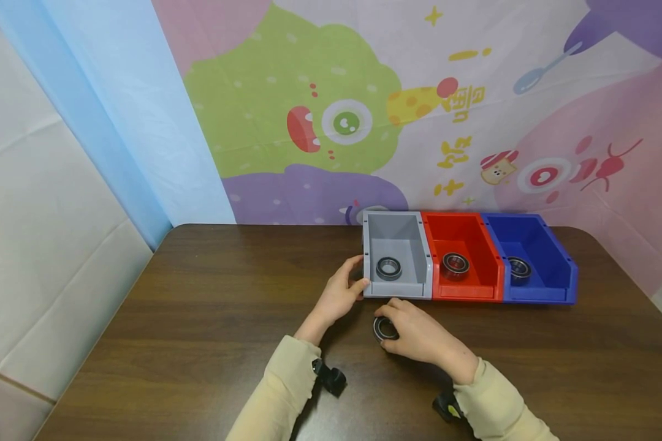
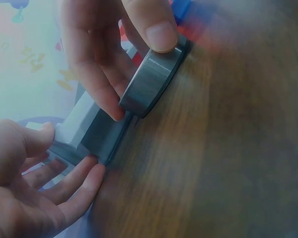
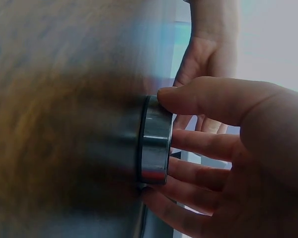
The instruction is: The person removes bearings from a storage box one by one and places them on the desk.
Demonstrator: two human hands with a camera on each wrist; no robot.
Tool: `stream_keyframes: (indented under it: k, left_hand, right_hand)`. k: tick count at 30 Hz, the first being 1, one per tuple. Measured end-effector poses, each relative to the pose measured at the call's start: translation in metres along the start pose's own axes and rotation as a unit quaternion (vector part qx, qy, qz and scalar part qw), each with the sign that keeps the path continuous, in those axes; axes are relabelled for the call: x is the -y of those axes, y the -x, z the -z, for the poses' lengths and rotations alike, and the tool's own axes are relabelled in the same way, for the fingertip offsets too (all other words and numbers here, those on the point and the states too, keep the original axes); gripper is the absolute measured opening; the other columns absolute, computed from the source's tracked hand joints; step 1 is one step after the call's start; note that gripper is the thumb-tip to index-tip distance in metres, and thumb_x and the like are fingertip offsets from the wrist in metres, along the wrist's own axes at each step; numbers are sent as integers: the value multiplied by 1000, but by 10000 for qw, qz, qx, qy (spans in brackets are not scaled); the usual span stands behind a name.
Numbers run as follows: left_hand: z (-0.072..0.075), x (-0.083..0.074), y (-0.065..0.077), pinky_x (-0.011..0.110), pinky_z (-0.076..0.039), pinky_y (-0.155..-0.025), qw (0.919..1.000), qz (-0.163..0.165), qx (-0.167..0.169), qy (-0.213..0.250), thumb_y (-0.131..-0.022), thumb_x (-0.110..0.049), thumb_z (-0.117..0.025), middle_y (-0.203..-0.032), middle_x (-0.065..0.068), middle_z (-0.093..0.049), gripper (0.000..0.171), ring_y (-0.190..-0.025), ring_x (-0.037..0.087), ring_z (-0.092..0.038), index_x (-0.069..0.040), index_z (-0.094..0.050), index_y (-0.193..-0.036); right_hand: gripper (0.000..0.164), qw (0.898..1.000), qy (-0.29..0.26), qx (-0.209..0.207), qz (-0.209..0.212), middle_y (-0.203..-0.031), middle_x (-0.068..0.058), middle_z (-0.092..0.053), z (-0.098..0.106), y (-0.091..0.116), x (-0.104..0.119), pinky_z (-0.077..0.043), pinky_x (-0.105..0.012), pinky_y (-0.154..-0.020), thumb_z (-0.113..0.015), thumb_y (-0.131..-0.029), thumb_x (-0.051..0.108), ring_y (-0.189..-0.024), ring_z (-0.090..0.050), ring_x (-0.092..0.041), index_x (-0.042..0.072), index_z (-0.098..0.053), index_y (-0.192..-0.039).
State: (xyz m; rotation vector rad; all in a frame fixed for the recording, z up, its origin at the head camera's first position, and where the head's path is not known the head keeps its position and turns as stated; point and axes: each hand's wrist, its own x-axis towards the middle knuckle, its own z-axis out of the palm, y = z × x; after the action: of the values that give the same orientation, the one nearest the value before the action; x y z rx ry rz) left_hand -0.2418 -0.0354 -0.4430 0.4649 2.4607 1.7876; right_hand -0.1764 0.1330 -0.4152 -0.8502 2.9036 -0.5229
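My right hand (image 1: 419, 331) pinches a ball bearing (image 1: 376, 331) by its rim between thumb and fingers, just in front of the grey bin (image 1: 371, 291). In the right wrist view the bearing (image 3: 156, 141) shows its shiny steel outer side. My left hand (image 1: 336, 295) holds the grey bin at its near left corner, thumb by the front edge and fingers along the side. Other bearings lie one per bin: one (image 1: 388, 278) in the grey bin, one (image 1: 455, 275) in the red bin (image 1: 469, 294), one (image 1: 521, 282) in the blue bin (image 1: 540, 297).
The three bins stand side by side at the back of the brown wooden table (image 1: 226, 318). Behind them hangs a cartoon-printed cloth (image 1: 287, 79). A black wrist camera (image 1: 331, 378) is strapped by the left sleeve, another (image 1: 447, 406) by the right.
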Motion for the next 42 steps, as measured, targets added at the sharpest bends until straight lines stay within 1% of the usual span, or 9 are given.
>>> stream_keyframes:
  k: [5,7,10,13,19,24,28,34,42]
  left_hand:
    - [0,-2,2,33,-54,-66,10000,27,7,60,-91,-9,-54,-136,15,-43,48,-79,22,-61,-11,-38,-136]
    - [1,-8,5,37,-54,-68,9999,38,34,121,-91,-7,-53,-136,17,-43,48,-81,26,-61,-9,-38,-136]
    - [2,-20,11,42,-53,-70,9998,35,101,184,-91,-4,-52,-136,20,-42,47,-83,32,-61,-5,-37,-135]
    - [3,-28,14,42,-53,-69,9997,-23,121,199,-90,-1,-51,-135,23,-41,46,-84,35,-61,-1,-37,-134]
    - [-1,-5,3,32,-54,-66,9999,-32,37,113,-91,-6,-53,-136,17,-42,47,-81,30,-62,-7,-38,-135]
    - [-2,3,-1,28,-53,-63,9999,-57,11,127,-90,-7,-54,-135,16,-43,47,-77,25,-61,-8,-38,-135]
    - [-2,3,-1,30,-54,-64,9999,-19,10,121,-90,-7,-54,-135,16,-44,47,-77,23,-61,-9,-39,-135]
    - [-1,3,-3,41,-53,-68,9997,47,72,237,-90,-3,-54,-136,19,-42,49,-80,33,-61,-5,-37,-136]
    - [0,2,-2,29,-53,-64,10000,20,-4,49,-91,-9,-55,-134,14,-45,47,-73,17,-59,-11,-40,-135]
  right_hand:
    - [48,9998,-143,68,-125,-104,-6,-55,2,0,0,-47,-37,-82,-76,-71,25,-90,-54,-17,6,-60,-111]
    - [49,9997,-184,29,-174,-105,-6,-55,4,-1,0,-47,-38,-83,-77,-71,28,-91,-55,-18,7,-60,-112]
    - [44,9994,-252,-164,-159,-103,-6,-59,9,-4,0,-48,-38,-83,-74,-73,27,-91,-56,-19,6,-61,-110]
    - [33,9985,-313,-422,-172,-98,-7,-62,17,-10,-1,-49,-38,-79,-70,-77,22,-88,-58,-20,6,-62,-105]
    - [14,9914,-416,-1176,-393,-91,-7,-62,31,-26,-3,-52,-36,-73,-64,-81,12,-81,-60,-20,6,-65,-94]
    - [12,9843,-372,-1620,-596,-92,-9,-62,37,-42,-8,-51,-38,-74,-60,-82,10,-84,-59,-23,5,-65,-92]
    - [17,9826,-361,-1650,-773,-96,-12,-60,37,-53,-13,-50,-41,-75,-59,-83,12,-86,-58,-25,3,-64,-96]
    - [24,9820,-350,-1560,-1010,-110,-17,-57,35,-65,-22,-48,-46,-84,-60,-83,13,-96,-57,-31,1,-62,-104]
    - [39,9849,-206,-1157,-1267,-123,-24,-51,33,-76,-30,-42,-50,-91,-61,-84,15,-109,-52,-37,-4,-55,-118]
